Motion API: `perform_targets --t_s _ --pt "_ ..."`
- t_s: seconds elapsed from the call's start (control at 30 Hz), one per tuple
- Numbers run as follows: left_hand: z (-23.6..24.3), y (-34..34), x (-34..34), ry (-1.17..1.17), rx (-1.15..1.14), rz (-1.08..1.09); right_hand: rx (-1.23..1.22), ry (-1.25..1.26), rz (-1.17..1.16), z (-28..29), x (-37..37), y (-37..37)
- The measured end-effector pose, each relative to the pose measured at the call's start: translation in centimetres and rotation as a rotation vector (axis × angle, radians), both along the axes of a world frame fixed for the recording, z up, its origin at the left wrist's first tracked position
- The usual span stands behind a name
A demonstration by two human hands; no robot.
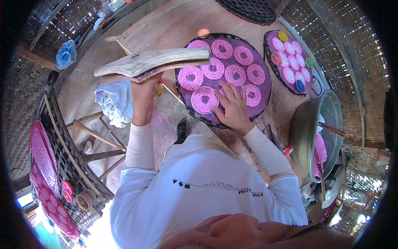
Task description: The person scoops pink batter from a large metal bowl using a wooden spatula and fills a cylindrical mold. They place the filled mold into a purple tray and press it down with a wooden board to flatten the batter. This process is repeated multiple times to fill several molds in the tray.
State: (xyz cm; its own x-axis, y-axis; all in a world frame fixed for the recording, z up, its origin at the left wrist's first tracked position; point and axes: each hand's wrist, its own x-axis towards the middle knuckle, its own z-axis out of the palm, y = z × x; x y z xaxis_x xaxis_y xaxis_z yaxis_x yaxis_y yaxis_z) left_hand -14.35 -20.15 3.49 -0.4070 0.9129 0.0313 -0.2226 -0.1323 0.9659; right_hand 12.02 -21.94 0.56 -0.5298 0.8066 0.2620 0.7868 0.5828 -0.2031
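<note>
My left hand (145, 91) is closed around a long, pale, curved wooden tool (153, 61), raised at the left edge of a round tray. That tray (265, 93) has a dark woven rim and a purple sheet carrying several pink lacy rings (235, 75). Around the near-left pink ring sits a thin white hoop (193, 107). Over the tray's near side, my right hand (234, 110) spreads its fingers, with thumb and forefinger at the hoop's right edge. The palm side of that hand is hidden.
At right stands a large metal basin (300, 139) with pink mash and wooden sticks. A second round tray (271, 54) with pink rings and coloured hoops lies far right. A white plastic bag (114, 101) hangs by a wooden stand (103, 155) at left. Pink sheets (43, 153) rest on a rack.
</note>
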Motion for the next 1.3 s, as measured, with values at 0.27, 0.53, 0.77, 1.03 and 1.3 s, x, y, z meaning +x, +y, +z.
perform_targets --t_s 0.27,0.53,0.77,1.03,1.3 --pt "-0.1 0.3 -0.6 0.044 0.023 -0.004 -0.015 0.078 0.018 1.1 -0.5 0.2" --pt "0.0 1.0 -0.4 0.060 0.039 -0.022 -0.077 0.085 0.175 0.1 -3.7 0.3" --pt "-0.4 1.4 -1.0 0.045 0.053 -0.010 -0.105 0.038 0.110 1.0 -2.0 0.5" --pt "-0.5 2.5 -2.0 0.025 -0.009 0.062 -0.134 0.055 -0.008 -0.5 -1.8 -0.2" --pt "0.2 6.5 -4.9 0.052 0.043 0.020 -0.409 0.564 -0.236 4.6 2.8 0.4"
